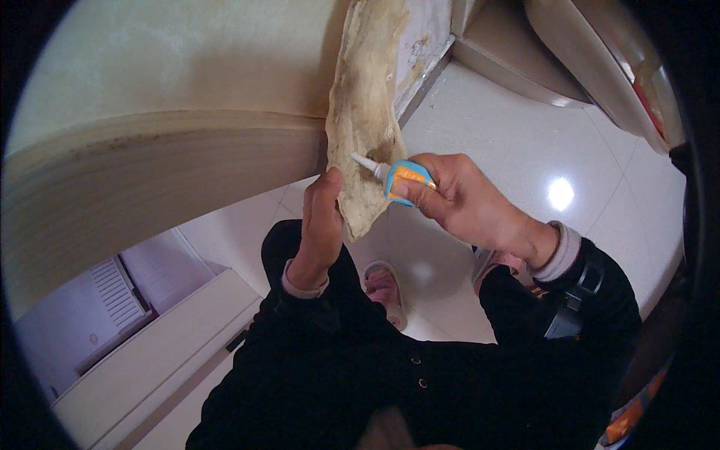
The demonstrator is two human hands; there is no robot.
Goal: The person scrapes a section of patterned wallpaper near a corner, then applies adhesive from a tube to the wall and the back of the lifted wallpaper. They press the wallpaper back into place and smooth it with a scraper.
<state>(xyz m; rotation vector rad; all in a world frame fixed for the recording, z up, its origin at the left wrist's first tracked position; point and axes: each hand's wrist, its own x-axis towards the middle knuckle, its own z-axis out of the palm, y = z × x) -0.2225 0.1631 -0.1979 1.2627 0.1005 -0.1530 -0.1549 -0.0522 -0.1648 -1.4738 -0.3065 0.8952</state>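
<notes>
A long, curling strip of stained beige wall covering point(367, 97), likely wallpaper with its back showing, hangs down in front of me, its lower end tapering to a ragged tip. My left hand point(321, 217) grips its left edge near that end, thumb on the face and the other fingers partly hidden. In my right hand point(480, 199), thumb and fingers squeeze a small blue and orange glue bottle point(411, 181). Its white nozzle points left over the strip, close to the surface; whether it touches I cannot tell.
Right of the strip is a patchy, stained white wall point(424, 49). A pale panel with a wood-grain band point(172, 154) fills the left. Below it stands an open drawer point(161, 352). Glossy tiles point(517, 142) cover the floor, with pink slippers point(385, 289) and beige furniture point(600, 60) at upper right.
</notes>
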